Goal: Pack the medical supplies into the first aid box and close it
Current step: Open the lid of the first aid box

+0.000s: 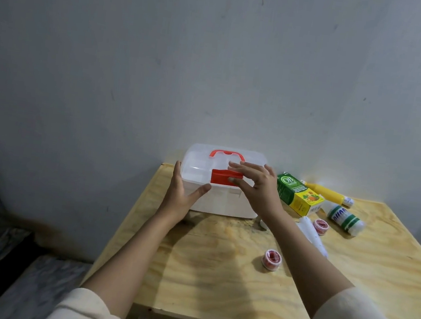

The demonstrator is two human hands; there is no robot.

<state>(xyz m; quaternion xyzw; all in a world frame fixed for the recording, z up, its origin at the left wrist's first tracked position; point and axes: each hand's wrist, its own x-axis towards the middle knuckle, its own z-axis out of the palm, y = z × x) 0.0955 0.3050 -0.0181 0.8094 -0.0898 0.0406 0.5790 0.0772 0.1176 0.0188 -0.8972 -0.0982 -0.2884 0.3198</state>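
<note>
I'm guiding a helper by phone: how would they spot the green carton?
Find the white first aid box at the table's far edge. The green carton lies just right of it, the only rectangular box among round bottles and tape rolls.

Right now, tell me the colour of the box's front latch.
Red latch, clearest in the head view.

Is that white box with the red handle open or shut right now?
Shut: the first aid box has its clear lid down. The right hand is at the red latch; whether it's fastened, cannot tell.
</note>
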